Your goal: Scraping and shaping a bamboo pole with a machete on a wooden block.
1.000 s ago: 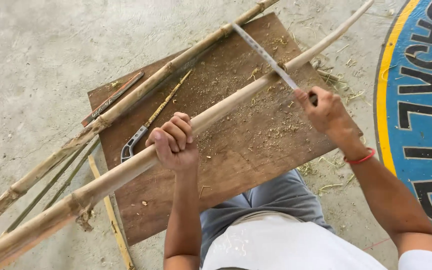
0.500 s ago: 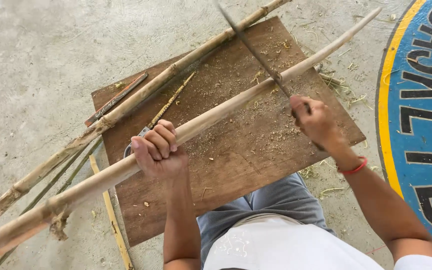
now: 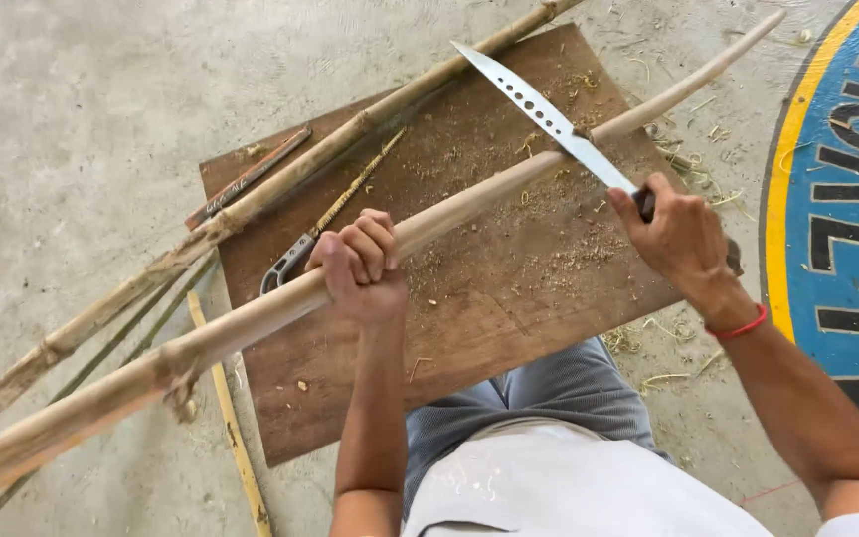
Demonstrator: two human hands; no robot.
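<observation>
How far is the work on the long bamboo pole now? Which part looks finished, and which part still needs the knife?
Done: the thin end of the pole beyond the knife looks smooth and pale, and shavings lie on the brown board. In hand: the left hand grips the pole while the right hand sets the blade on it. Left: the thick end near the lower left shows rough knots and darker skin.

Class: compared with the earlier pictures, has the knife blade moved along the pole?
Yes. Judged against the brown board, the knife blade in the right hand has moved toward the pole's thin end.
</observation>
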